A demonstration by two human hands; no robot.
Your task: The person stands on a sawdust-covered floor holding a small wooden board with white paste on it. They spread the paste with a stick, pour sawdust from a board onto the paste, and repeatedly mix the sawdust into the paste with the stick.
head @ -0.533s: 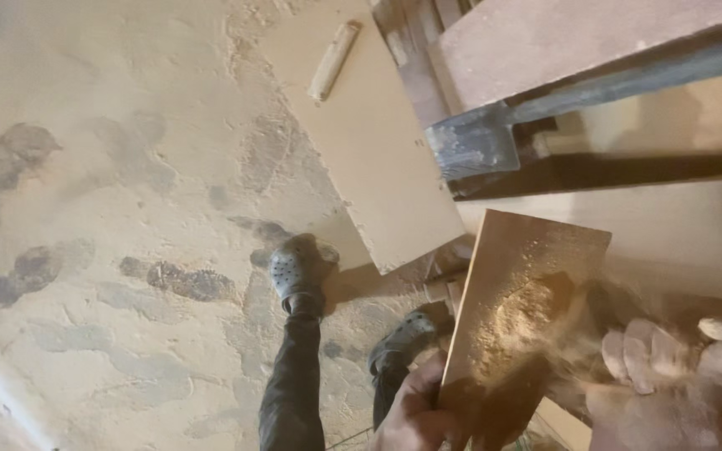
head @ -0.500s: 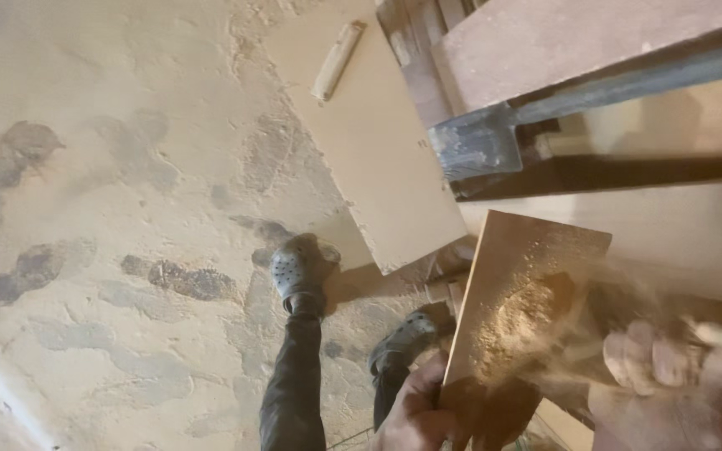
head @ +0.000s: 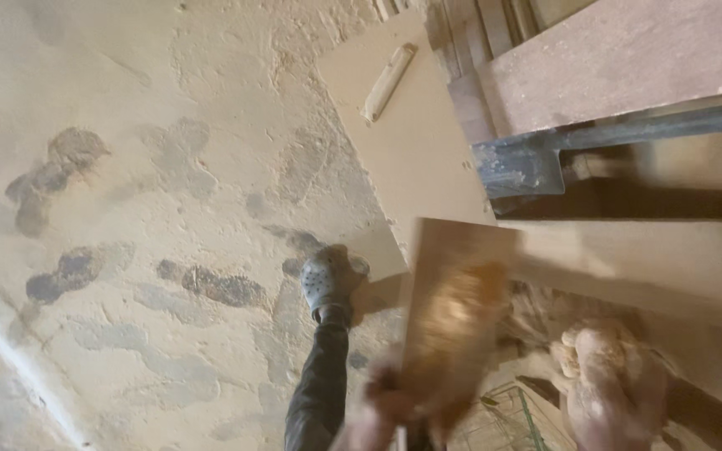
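1. Spreading over the left half, the dusty floor (head: 127, 250) lies open, marked only by dark patches.
2. A pale board (head: 403, 150) lies flat beside the workbench edge (head: 628, 125), a short wooden stick (head: 388, 82) resting on it.
3. A small brown panel (head: 453, 317) stands tilted, its lower edge pinched in the left hand (head: 394, 409), fingers closed around it.
4. The dust-coated right hand (head: 607, 392) is blurred and loosely curled beside the panel; whether it holds anything cannot be told.
5. One grey shoe (head: 327, 280) stands just left of the panel.
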